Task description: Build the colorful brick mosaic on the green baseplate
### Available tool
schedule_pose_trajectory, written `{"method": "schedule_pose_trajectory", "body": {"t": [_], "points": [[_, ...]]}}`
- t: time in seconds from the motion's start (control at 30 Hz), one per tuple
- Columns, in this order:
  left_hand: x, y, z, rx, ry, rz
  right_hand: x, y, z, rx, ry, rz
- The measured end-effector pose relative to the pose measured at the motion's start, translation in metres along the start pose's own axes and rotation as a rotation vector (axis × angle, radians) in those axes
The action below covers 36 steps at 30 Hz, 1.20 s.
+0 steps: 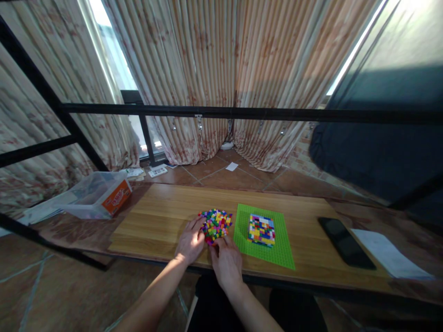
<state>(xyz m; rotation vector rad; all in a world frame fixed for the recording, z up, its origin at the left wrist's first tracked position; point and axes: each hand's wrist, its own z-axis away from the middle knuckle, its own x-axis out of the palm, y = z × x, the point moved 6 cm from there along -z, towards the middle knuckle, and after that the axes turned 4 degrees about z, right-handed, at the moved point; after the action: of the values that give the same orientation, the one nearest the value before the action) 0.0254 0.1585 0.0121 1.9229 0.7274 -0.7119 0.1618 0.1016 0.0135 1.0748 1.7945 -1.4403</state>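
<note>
A heap of small coloured bricks [216,223] lies on the wooden table [155,216]. My left hand [190,240] rests flat at the heap's left edge, fingers spread and touching the bricks. My right hand [226,259] sits at the heap's near edge, fingers curled down among the bricks; what they hold, if anything, is hidden. To the right lies a green baseplate [273,251] with a block of multicoloured bricks [261,229] built on it.
A clear plastic box with an orange label [100,196] stands at the table's far left. A black phone [346,241] and a white sheet [389,254] lie at the right. A black metal frame [242,113] crosses in front of the curtains.
</note>
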Motion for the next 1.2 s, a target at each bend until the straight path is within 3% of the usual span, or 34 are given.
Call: {"method": "schedule_pose_trajectory", "body": {"t": [0.17,0.3,0.53,0.9,1.2], "points": [[-0.013,0.017,0.010,0.174,0.055,0.019,-0.005,0.016,0.001,0.038,0.045,-0.335],[-0.013,0.033,0.015,0.302,-0.047,0.052,-0.006,0.021,-0.005,0.072,0.035,-0.584],[-0.009,0.035,0.016,0.280,-0.115,0.118,0.005,0.023,-0.014,0.094,0.033,-0.750],[-0.009,0.032,0.015,0.241,-0.104,0.119,0.017,0.027,-0.017,0.142,0.002,-0.810],[-0.009,0.031,0.015,0.244,-0.101,0.117,0.011,0.019,-0.013,0.182,0.097,-0.700]]}}
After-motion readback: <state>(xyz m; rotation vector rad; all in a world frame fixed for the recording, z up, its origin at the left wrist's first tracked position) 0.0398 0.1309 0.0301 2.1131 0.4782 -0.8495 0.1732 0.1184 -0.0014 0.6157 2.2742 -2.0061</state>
